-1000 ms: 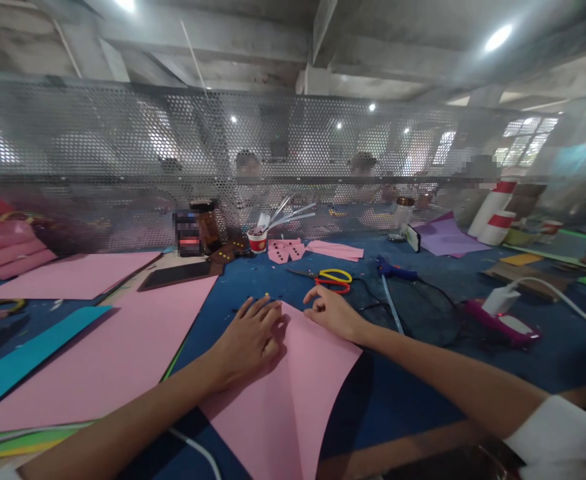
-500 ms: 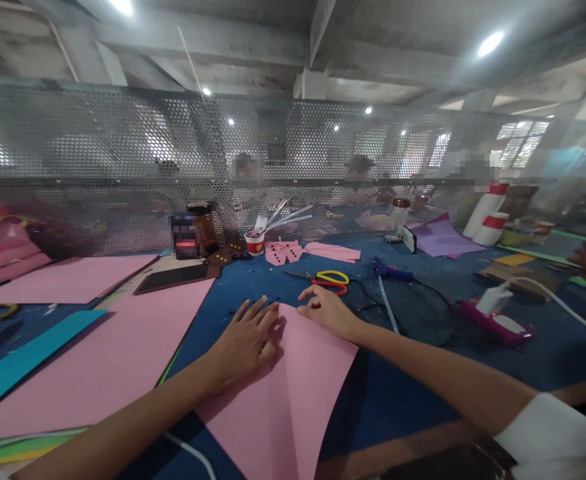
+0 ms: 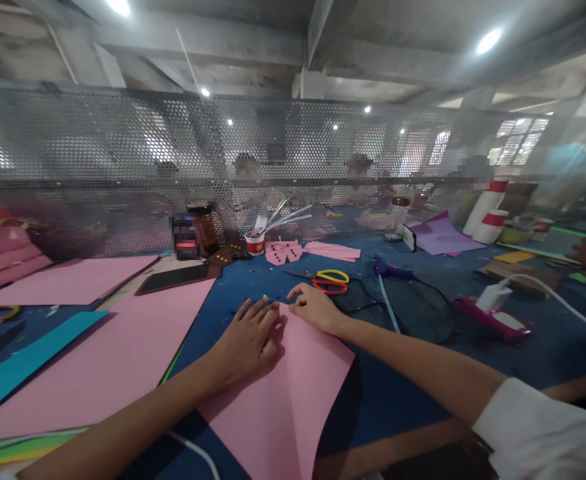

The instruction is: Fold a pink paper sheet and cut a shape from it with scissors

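Steadying the pink sheet [image 3: 300,380]: your left hand [image 3: 247,340] lies flat, open; guide it evenly with your curled right hand [image 3: 315,310], pinch unclear.

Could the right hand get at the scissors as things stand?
Probably yes: the scissors lie just beyond the right hand, with nothing visible between, though it is at the edge of a pink sheet.

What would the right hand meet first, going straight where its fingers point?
Likely the left hand, just across the far corner of the pink sheet; depth is hard to judge.
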Tool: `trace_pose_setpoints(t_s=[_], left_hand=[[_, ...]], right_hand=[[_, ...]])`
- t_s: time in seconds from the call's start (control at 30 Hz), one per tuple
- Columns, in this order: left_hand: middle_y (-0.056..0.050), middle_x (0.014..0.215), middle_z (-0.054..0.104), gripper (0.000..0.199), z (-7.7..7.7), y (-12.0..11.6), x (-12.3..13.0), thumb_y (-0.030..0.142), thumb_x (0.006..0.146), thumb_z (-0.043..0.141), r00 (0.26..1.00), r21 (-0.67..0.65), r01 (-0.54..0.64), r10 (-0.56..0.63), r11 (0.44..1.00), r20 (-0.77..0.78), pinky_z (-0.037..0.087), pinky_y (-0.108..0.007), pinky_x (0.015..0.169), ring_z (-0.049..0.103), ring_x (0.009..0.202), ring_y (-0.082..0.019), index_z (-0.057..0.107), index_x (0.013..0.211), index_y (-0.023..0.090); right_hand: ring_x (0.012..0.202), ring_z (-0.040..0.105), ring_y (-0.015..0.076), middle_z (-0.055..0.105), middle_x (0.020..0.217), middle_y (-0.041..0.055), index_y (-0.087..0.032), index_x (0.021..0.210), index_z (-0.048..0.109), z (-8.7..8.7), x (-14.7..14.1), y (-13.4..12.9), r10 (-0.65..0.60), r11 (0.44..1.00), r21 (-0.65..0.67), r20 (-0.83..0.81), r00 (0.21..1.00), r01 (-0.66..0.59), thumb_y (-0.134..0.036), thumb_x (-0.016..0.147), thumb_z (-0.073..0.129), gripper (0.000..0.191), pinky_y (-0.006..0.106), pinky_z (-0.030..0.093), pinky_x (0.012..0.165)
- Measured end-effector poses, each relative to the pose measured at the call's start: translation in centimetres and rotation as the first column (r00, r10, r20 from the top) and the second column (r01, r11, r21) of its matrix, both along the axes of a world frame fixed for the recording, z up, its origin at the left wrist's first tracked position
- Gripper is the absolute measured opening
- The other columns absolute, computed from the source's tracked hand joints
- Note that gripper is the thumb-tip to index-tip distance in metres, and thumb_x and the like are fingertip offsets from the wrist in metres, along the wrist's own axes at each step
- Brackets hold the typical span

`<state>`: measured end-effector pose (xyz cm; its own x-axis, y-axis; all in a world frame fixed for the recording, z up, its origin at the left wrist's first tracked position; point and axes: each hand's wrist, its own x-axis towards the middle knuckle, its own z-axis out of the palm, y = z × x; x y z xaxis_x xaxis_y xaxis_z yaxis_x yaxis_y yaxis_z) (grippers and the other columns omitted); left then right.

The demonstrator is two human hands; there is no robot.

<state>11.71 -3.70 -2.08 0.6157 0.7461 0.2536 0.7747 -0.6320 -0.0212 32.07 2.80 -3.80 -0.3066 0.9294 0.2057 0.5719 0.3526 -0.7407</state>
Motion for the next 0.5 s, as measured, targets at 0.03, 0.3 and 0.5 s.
trace_pose_setpoints(t_s=[0.03,0.3,0.5], left_hand=[[-0.012,0.144,0.049,0.050,-0.04,0.03,-0.02,0.022,0.080,0.046,1.000,0.001,0.002,-0.002,1.000,0.004,0.020,-0.052,0.116,0.034,0.138,-0.030,0.049,0.130,0.018],[-0.012,0.145,0.047,0.053,-0.45,0.29,-0.17,0.023,0.082,0.046,1.000,0.011,0.009,-0.009,1.000,-0.016,0.019,-0.052,0.116,0.034,0.139,-0.030,0.046,0.134,0.017],[-0.012,0.144,0.048,0.052,-0.33,0.21,-0.12,0.023,0.082,0.046,1.000,0.014,0.007,-0.007,1.000,-0.003,0.020,-0.052,0.115,0.036,0.137,-0.030,0.046,0.134,0.017]], right_hand=[[0.064,0.056,0.0116,0.063,0.069,-0.0045,-0.021,0.102,0.058,0.00,0.02,-0.03,-0.001,1.000,0.000,0.004,1.000,0.001,-0.022,0.081,0.061,0.021,0.023,0.033,0.056],[0.066,0.056,0.0122,0.063,0.071,-0.0035,-0.021,0.098,0.059,0.40,-0.06,-0.18,-0.005,1.000,0.005,0.027,1.000,0.005,-0.020,0.078,0.061,0.020,0.023,0.033,0.057],[0.067,0.056,0.0121,0.064,0.073,-0.0031,-0.021,0.097,0.059,0.60,-0.04,-0.40,0.000,1.000,-0.003,0.024,1.000,0.000,-0.019,0.079,0.060,0.018,0.023,0.034,0.058]])
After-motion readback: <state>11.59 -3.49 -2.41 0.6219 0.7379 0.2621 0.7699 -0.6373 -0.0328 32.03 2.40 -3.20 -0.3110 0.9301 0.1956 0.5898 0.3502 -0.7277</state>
